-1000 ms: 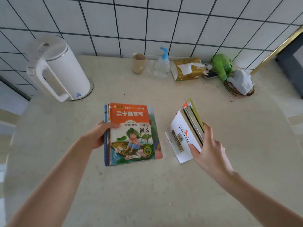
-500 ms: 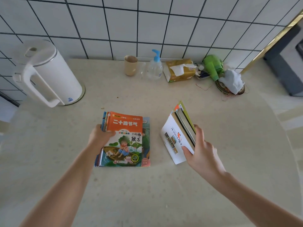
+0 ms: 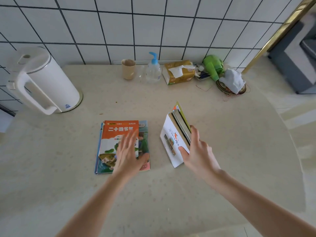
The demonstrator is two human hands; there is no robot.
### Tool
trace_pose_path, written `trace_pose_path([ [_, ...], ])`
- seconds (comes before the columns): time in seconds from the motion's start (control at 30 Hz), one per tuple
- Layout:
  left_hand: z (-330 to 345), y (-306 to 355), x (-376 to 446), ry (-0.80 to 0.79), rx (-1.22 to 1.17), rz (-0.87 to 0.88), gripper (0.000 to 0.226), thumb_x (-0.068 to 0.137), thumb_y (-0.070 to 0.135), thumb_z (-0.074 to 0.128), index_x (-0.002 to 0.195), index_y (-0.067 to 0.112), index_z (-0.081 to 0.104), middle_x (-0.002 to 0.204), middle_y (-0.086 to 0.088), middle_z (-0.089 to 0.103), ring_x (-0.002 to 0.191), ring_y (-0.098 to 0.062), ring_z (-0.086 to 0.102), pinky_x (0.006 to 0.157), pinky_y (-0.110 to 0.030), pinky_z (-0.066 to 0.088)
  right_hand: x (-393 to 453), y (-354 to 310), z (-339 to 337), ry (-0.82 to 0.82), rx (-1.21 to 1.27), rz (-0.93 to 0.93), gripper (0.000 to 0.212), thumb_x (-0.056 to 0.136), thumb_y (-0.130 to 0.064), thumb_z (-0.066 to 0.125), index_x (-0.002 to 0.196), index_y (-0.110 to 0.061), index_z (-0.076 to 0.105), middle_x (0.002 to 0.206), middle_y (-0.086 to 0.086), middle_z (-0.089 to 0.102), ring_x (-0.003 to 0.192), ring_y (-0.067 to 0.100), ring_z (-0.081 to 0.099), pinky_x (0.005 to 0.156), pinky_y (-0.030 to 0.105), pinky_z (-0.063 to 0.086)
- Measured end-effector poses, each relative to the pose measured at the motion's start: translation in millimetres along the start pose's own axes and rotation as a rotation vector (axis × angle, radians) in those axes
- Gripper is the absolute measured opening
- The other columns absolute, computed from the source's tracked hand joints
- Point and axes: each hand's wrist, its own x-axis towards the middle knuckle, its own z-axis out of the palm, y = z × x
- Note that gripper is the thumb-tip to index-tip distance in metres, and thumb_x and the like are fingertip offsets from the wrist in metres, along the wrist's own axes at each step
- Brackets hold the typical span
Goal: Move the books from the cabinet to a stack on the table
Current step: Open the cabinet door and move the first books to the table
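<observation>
stack point(image 3: 111, 144) on table point(image 3: 153, 194); held books point(image 3: 179, 129) right; kettle point(image 3: 42, 82) behind-left

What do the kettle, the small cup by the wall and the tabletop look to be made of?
Kettle: apparently matte white plastic, with a thin metallic band under the lid. Cup: beige with darker specks, matte, maybe fibre-composite plastic; hard to tell. Tabletop: cream, finely speckled, faint sheen, looks like stone or a stone-effect surface.
</observation>
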Motion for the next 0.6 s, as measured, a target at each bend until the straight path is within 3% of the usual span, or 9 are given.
trace_pose_path([
  [0.13,27.8,46.0,-16.6,-0.130,-0.212,0.197,0.094,0.077,0.048,0.072,0.149,0.036,0.014,0.146,0.025,0.021,0.137,0.004,0.016,0.115,-0.031,0.021,0.2,-8.9,1.2,-0.012,0.060,0.008,0.063,0.091,-0.030,0.053,0.139,-0.016,0.015,0.111,0.015,0.063,0.095,0.042,0.061,0.074,0.041,0.047],
  [0.23,45.7,64.0,-27.0,-0.127,-0.230,0.274,0.097,0.073,0.046,0.074,0.149,0.033,0.015,0.150,0.017,0.027,0.137,0.001,0.026,0.110,-0.028,0.031,-4.9,-14.8,4.3,0.003,0.123,0.036,0.064,0.092,-0.034,0.052,0.140,-0.017,0.014,0.112,0.015,0.065,0.098,0.039,0.062,0.075,0.039,0.049],
  [0.33,59.7,65.5,-33.9,-0.099,-0.248,0.234,0.107,0.067,0.047,0.079,0.149,0.031,0.011,0.152,0.009,0.027,0.138,-0.001,0.027,0.109,-0.019,0.028,-10.4,-17.0,1.4,-0.085,0.345,0.120,0.063,0.091,-0.048,0.048,0.140,-0.022,0.018,0.117,0.010,0.063,0.105,0.034,0.060,0.086,0.038,0.049],
  [0.43,74.5,69.7,-39.0,-0.085,-0.279,0.199,0.120,0.064,0.047,0.082,0.150,0.032,0.001,0.156,0.010,0.017,0.141,-0.001,0.019,0.110,-0.007,0.014,-7.2,-7.2,-5.2,-0.258,0.504,0.164,0.054,0.092,-0.057,0.037,0.134,-0.022,0.034,0.120,0.002,0.060,0.110,0.028,0.057,0.092,0.038,0.045],
  [0.53,87.5,80.3,-40.2,0.019,-0.347,0.117,0.118,0.063,0.038,0.086,0.152,0.021,0.011,0.156,0.003,0.024,0.141,-0.007,0.024,0.106,-0.001,0.013,5.6,9.1,-12.6,-0.290,0.479,0.155,0.055,0.091,-0.063,0.024,0.109,-0.018,0.050,0.102,0.005,0.065,0.098,0.029,0.062,0.090,0.046,0.048],
  [0.6,91.2,87.1,-40.1,0.093,-0.344,0.097,0.110,0.066,0.035,0.085,0.150,0.018,0.016,0.152,-0.002,0.031,0.139,-0.012,0.030,0.105,0.000,0.015,16.0,18.6,-17.5,-0.309,0.469,0.124,0.045,0.093,-0.056,0.029,0.097,-0.017,0.053,0.093,0.006,0.067,0.091,0.027,0.065,0.086,0.051,0.051],
])
